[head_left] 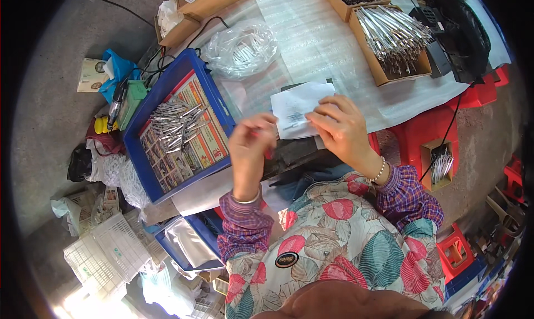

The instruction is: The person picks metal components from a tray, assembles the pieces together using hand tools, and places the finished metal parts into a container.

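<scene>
At my far left a white slatted crate [105, 252] lies on the floor, what it holds washed out by glare; next comes the blue tray [167, 85], lined with a printed sheet and holding a loose heap of small metal pins [175, 124]; behind it a clear plastic bag [242, 48] holds more metal pieces, blurred through the film; my left hand [250, 146] is raised with fingers curled inward, and I cannot tell whether it grips anything, though something red shows at its fingertips; the white paper [295, 110] sits between my hands over the table's edge, and my right hand [339, 124] pinches its right side, fingers bent over it; farther right a cardboard box [384, 74] is packed with long metal rods [392, 33]; another box [339, 5] behind it is cut off by the frame; a small box [425, 152] on a red stool [423, 124] holds a few rods.
</scene>
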`<state>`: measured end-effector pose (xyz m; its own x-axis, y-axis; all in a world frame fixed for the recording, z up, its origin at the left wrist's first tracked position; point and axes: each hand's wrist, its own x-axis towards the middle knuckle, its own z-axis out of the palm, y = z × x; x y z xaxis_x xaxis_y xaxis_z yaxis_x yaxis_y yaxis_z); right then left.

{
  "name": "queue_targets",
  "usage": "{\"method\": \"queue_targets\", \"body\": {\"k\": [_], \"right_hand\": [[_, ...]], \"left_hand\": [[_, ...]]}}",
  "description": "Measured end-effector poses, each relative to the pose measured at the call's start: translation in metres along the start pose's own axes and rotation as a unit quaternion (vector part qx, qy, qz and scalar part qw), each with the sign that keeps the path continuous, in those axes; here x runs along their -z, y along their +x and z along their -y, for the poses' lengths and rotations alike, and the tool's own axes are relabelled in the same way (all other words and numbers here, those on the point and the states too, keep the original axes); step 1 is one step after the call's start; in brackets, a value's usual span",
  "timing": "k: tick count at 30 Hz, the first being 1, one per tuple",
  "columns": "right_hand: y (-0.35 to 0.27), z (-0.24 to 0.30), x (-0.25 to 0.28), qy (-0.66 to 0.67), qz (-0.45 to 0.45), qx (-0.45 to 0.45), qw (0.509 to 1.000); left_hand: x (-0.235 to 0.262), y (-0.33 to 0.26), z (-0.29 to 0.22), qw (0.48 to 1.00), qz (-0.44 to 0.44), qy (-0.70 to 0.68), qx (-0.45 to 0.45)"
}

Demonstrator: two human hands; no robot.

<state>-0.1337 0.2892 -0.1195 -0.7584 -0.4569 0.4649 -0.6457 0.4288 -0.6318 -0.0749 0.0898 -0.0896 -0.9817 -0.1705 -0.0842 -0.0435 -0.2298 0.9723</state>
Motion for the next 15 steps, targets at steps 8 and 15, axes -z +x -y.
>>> {"method": "queue_targets", "body": {"k": [8, 15], "right_hand": [[0.005, -0.012, -0.007, -0.06, -0.021, 0.009, 0.998], [0.006, -0.015, -0.011, -0.044, -0.03, 0.001, 0.999]], "left_hand": [[-0.031, 0.004, -0.032, 0.949, 0.055, 0.097, -0.296], [-0.034, 0.012, 0.037, 0.975, 0.071, 0.139, -0.159]]}}
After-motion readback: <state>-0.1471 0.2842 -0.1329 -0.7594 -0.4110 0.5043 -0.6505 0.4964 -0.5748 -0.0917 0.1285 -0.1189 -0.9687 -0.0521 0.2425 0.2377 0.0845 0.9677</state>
